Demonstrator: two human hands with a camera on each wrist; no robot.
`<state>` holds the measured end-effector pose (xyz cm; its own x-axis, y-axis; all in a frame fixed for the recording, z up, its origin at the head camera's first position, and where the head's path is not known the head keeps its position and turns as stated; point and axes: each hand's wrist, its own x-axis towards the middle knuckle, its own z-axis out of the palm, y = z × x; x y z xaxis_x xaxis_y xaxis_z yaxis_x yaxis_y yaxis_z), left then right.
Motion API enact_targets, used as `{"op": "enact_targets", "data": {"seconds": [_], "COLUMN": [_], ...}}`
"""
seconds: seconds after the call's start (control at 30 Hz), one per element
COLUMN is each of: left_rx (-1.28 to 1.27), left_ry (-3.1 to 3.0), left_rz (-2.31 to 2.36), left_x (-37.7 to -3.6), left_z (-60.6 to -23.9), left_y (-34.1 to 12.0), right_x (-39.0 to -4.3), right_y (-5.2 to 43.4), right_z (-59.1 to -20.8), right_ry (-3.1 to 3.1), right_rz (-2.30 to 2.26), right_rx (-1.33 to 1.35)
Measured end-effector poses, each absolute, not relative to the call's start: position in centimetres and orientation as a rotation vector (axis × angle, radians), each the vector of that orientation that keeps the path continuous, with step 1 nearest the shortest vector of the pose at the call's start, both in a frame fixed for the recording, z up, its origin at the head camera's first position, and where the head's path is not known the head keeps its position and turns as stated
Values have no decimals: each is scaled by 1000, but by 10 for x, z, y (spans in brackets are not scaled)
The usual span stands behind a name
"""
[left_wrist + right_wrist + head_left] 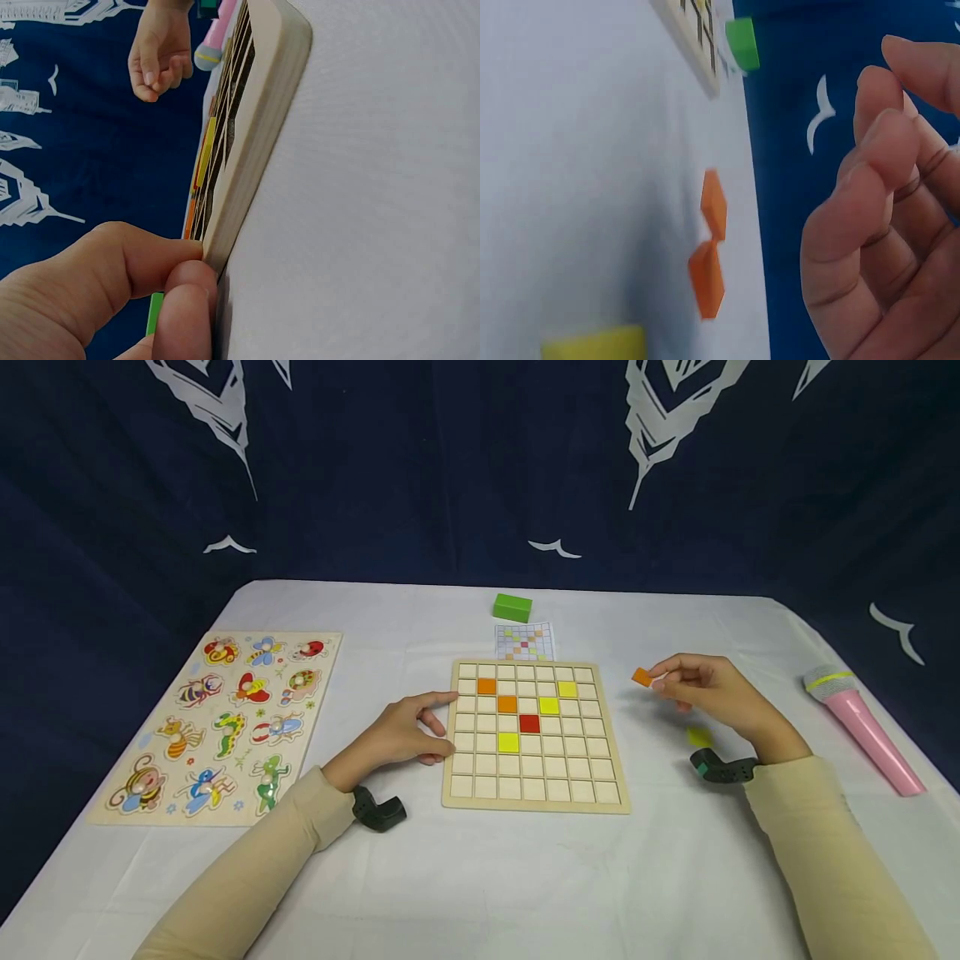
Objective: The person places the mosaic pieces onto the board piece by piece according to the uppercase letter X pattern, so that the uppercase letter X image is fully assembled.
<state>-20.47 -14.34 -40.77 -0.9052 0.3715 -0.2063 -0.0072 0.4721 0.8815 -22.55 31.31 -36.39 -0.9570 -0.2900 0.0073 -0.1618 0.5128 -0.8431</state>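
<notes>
A wooden grid board (536,800) holds several orange, yellow and red tiles. My left hand (411,731) grips the board's left rim; in the left wrist view, the thumb (154,259) rests on its edge with fingertips close behind. My right hand (701,687) hovers right of the board, fingers loosely bent and holding nothing. In the head view an orange tile (641,677) shows right by its fingertips. Two orange tiles (714,204) lie on the cloth below that hand in the right wrist view. A yellow tile (700,737) lies nearer, partly behind the wrist camera.
A small printed grid card (525,642) and a green block (512,607) are behind the board. An insect picture puzzle (247,681) lies at left. A pink toy microphone (873,739) lies at far right. White cloth covers the table (420,885).
</notes>
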Motion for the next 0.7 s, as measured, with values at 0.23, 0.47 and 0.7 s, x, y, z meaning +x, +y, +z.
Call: {"op": "enact_targets", "data": {"seconds": [0.23, 0.47, 0.7], "left_rx": [295, 290, 297], "left_ry": [2351, 2349, 2351], "left_rz": [1416, 1415, 1414], "left_x": [-205, -204, -204], "left_z": [-408, -407, -406], "left_y": [-143, -143, -143], "right_x": [-233, -237, -240], "right_y": [338, 350, 357], "right_z": [-380, -394, -405], "right_ry": [2612, 2655, 2639], "right_rz": [-1507, -1484, -1516], "right_rx": [-304, -164, -71]}}
